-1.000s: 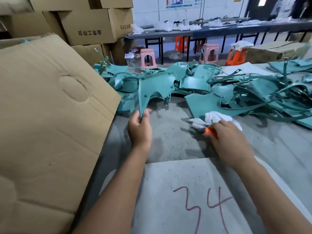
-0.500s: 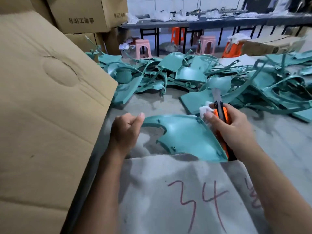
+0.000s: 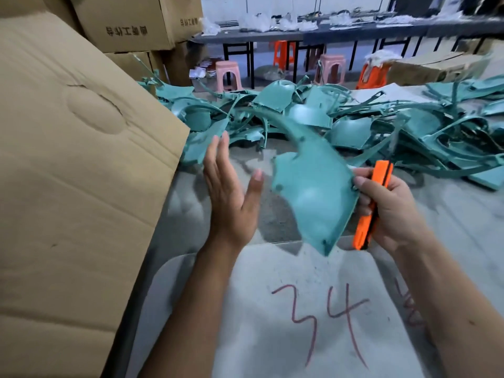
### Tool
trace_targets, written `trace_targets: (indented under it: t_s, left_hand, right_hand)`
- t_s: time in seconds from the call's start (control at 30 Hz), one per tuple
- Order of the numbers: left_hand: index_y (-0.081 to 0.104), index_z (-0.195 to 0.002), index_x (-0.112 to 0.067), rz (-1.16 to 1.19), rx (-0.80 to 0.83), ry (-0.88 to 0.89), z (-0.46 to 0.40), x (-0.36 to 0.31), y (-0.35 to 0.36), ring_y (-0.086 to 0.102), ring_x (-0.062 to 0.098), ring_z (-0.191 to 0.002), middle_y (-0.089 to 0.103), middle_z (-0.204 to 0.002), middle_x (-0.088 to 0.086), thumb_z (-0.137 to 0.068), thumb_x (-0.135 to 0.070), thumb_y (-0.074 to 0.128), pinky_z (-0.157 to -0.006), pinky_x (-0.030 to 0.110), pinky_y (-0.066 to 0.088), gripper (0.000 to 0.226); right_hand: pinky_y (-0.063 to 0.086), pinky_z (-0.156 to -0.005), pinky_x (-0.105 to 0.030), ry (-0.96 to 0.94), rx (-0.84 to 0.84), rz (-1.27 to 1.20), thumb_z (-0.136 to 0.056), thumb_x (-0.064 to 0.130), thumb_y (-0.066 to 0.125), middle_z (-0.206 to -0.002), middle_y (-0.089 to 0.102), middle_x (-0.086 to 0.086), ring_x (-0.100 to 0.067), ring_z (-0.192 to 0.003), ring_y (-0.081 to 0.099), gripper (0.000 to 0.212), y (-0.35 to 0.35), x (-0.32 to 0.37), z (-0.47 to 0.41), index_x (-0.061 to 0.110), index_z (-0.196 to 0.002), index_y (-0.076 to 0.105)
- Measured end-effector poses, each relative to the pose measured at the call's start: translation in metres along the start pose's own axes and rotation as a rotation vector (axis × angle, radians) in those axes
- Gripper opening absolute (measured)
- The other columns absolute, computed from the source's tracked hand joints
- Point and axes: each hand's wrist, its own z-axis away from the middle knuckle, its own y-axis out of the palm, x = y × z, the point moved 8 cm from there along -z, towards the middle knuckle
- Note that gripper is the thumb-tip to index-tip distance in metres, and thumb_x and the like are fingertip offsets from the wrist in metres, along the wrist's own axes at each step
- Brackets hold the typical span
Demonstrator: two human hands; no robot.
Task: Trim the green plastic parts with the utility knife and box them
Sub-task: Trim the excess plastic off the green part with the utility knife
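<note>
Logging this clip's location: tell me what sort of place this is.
Probably a factory finishing or packing area: a pile of green plastic parts on the worktable, stacked cardboard boxes, and plastic stools by long benches.

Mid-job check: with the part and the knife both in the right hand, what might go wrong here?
1. The right hand holds both the orange utility knife and the green plastic part; the part may slip.
2. The open left hand hovers beside the part; reaching in could bring its fingers near the knife. Whether the blade is out is unclear.

Cardboard box flap [image 3: 81, 159] sits on the left, the pile of plastic parts [image 3: 354, 124] behind the held part [image 3: 313, 186], stools [image 3: 229, 75] further back.
</note>
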Motion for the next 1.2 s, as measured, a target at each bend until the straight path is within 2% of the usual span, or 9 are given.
trace_targets:
  t_s: [0.1, 0.2, 0.33, 0.43, 0.53, 0.67, 0.8, 1.07, 1.2]
  left_hand:
    - [0.044, -0.143, -0.033, 0.18, 0.229, -0.072, 0.006, 0.001, 0.029, 0.034, 0.02, -0.147, 0.038, -0.154, 0.008, -0.086, -0.008, 0.074, -0.122, 0.046, 0.029, 0.068]
    - [0.061, -0.124, -0.044, 0.482, 0.514, -0.25, 0.029, -0.014, 0.065, 0.056, 0.006, -0.129, 0.064, -0.134, -0.008, -0.072, -0.018, 0.086, -0.111, 0.03, 0.044, 0.064]
    - [0.074, -0.11, -0.03, 0.841, 0.122, -0.51, 0.028, -0.011, 0.063, 0.07, 0.014, -0.111, 0.076, -0.116, -0.005, -0.087, -0.018, 0.077, -0.092, 0.031, 0.057, 0.026]
    - [0.065, -0.121, -0.022, 1.014, -0.034, -0.69, 0.026, 0.007, 0.051, 0.069, 0.032, -0.114, 0.071, -0.126, 0.01, -0.1, -0.009, 0.061, -0.089, 0.049, 0.06, 0.025]
    - [0.061, -0.128, -0.017, 1.053, -0.129, -0.775, 0.023, 0.024, 0.035, 0.07, 0.034, -0.11, 0.069, -0.129, 0.016, -0.1, -0.008, 0.06, -0.07, 0.039, 0.062, 0.029]
    - [0.054, -0.137, -0.008, 1.024, -0.267, -0.823, 0.017, 0.037, 0.019, 0.068, 0.033, -0.116, 0.069, -0.129, 0.014, -0.1, -0.007, 0.061, -0.076, 0.042, 0.061, 0.038]
    - [0.055, -0.132, -0.002, 0.959, -0.268, -0.839, 0.018, 0.038, 0.018, 0.07, 0.033, -0.11, 0.07, -0.124, 0.016, -0.099, -0.005, 0.062, -0.083, 0.047, 0.061, 0.034]
    - [0.065, -0.107, -0.003, 0.945, -0.1, -0.945, 0.023, 0.045, 0.029, 0.075, 0.023, -0.077, 0.077, -0.09, 0.01, -0.098, -0.001, 0.061, -0.057, 0.035, 0.059, 0.01]
    - [0.066, -0.106, -0.004, 0.95, -0.063, -0.973, 0.027, 0.046, 0.035, 0.075, 0.022, -0.076, 0.077, -0.093, 0.011, -0.098, 0.0, 0.061, -0.055, 0.033, 0.059, 0.01]
  right_hand:
    - [0.043, -0.045, -0.016, -0.065, -0.137, -0.101, -0.102, -0.003, 0.052, -0.054, 0.053, 0.003, -0.007, -0.045, 0.047, 0.017, -0.004, 0.007, 0.002, 0.008, -0.093, 0.061]
    - [0.047, -0.052, -0.023, -0.034, -0.164, -0.177, -0.102, -0.003, 0.053, -0.06, 0.053, -0.005, -0.014, -0.052, 0.05, 0.014, 0.012, -0.006, 0.008, 0.009, -0.095, 0.058]
    - [0.045, -0.046, -0.021, 0.004, -0.149, -0.101, -0.1, -0.003, 0.058, -0.067, 0.052, -0.01, -0.014, -0.05, 0.051, 0.013, 0.037, -0.024, 0.017, 0.009, -0.097, 0.056]
    - [0.033, -0.04, -0.023, -0.035, -0.005, 0.173, -0.103, 0.013, 0.061, -0.059, 0.05, -0.007, -0.018, -0.043, 0.042, 0.018, 0.051, -0.023, 0.021, 0.009, -0.088, 0.054]
    - [0.034, -0.042, -0.025, -0.059, 0.067, 0.341, -0.11, 0.034, 0.049, -0.066, 0.06, -0.001, -0.018, -0.049, 0.047, 0.036, 0.055, -0.014, 0.021, 0.006, -0.089, 0.059]
    - [0.036, -0.054, -0.027, -0.579, 0.25, 1.009, -0.108, 0.04, 0.046, -0.061, 0.052, 0.008, -0.011, -0.056, 0.048, 0.039, 0.075, 0.017, 0.036, 0.017, -0.076, 0.05]
    - [0.038, -0.058, -0.043, -0.598, 0.391, 1.189, -0.105, 0.043, 0.044, -0.064, 0.043, 0.007, -0.019, -0.06, 0.042, 0.04, 0.092, 0.0, 0.04, 0.013, -0.079, 0.046]
    - [0.024, -0.052, -0.028, -0.62, -0.04, 1.237, -0.108, 0.041, 0.042, -0.062, 0.04, 0.011, -0.007, -0.056, 0.039, 0.039, 0.062, 0.015, 0.029, 0.019, -0.075, 0.038]
    - [0.014, -0.06, -0.039, -0.477, -0.263, 1.223, -0.108, 0.035, 0.043, -0.061, 0.042, 0.006, -0.023, -0.057, 0.039, 0.04, 0.036, 0.016, 0.019, 0.011, -0.076, 0.046]
